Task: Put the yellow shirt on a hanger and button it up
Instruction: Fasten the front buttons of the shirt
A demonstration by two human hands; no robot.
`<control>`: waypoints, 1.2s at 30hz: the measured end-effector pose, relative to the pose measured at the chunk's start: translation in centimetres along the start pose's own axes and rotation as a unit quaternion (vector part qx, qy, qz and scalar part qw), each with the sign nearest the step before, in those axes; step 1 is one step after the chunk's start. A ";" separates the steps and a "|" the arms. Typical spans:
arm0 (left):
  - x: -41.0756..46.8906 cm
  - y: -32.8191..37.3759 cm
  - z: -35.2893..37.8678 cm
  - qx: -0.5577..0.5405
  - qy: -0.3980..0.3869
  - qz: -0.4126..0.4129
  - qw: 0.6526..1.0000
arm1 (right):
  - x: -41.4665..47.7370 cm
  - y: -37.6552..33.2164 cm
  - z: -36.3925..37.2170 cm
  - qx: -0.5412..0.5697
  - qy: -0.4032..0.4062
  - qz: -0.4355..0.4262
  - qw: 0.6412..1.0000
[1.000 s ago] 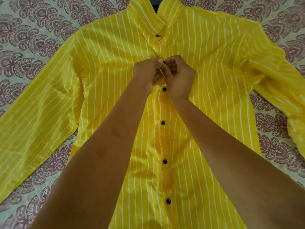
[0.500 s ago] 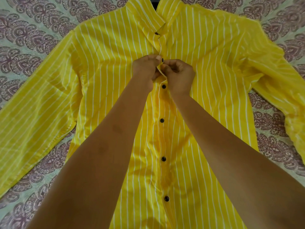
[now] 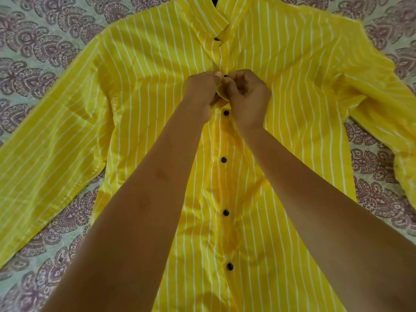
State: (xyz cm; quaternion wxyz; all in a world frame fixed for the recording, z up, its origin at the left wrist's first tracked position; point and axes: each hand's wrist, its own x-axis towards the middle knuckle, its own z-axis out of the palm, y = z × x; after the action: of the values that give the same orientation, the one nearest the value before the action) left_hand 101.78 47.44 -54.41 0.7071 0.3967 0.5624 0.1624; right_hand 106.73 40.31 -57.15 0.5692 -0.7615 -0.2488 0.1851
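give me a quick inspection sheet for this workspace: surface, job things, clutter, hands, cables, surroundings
surface: patterned bedspread; the shirt lies spread on it, sleeves out to both sides
job's things: yellow shirt, front up; four black buttons fastened down the placket below the hands; collar button above them; hanger not clearly seen
clutter: nothing seen
grip: left hand and right hand both pinch the placket at the chest button between them
cables: nothing seen
surroundings: nothing seen beyond the bedspread
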 end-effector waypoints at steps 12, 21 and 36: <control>-0.2 -1.3 -0.4 0.309 0.093 0.340 0.883 | 2.6 -1.8 -1.3 0.186 -0.152 0.305 0.922; -4.2 -1.5 -2.0 0.307 0.117 0.229 0.916 | -1.3 -2.4 -3.9 -0.038 -0.109 0.177 0.977; -26.0 -10.0 1.2 0.413 -0.081 0.285 0.861 | -21.1 -5.9 -24.7 -0.179 -0.083 0.190 0.962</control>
State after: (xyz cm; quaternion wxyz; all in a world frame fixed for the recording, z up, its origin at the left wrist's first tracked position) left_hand 92.59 23.08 -44.50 0.4445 0.8070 0.3811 0.0775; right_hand 102.71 10.09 -44.50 0.3554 -0.8662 -0.1749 0.3047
